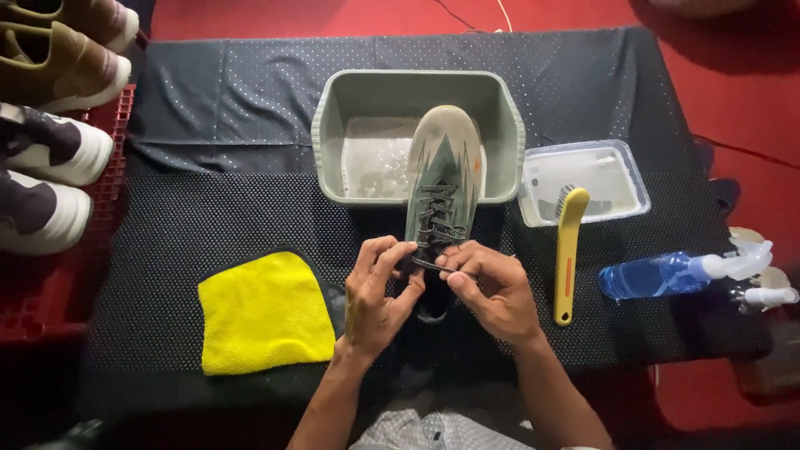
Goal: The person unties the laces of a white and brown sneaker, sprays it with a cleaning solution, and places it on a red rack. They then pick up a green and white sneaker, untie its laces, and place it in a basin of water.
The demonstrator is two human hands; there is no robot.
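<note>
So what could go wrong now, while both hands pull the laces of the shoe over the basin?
1. The shoe rests tilted on the rim of the grey basin, which holds soapy water; a hard tug by the left hand or right hand might tip it in.
2. The right elbow could knock the yellow brush leaning on the clear tub.
</note>
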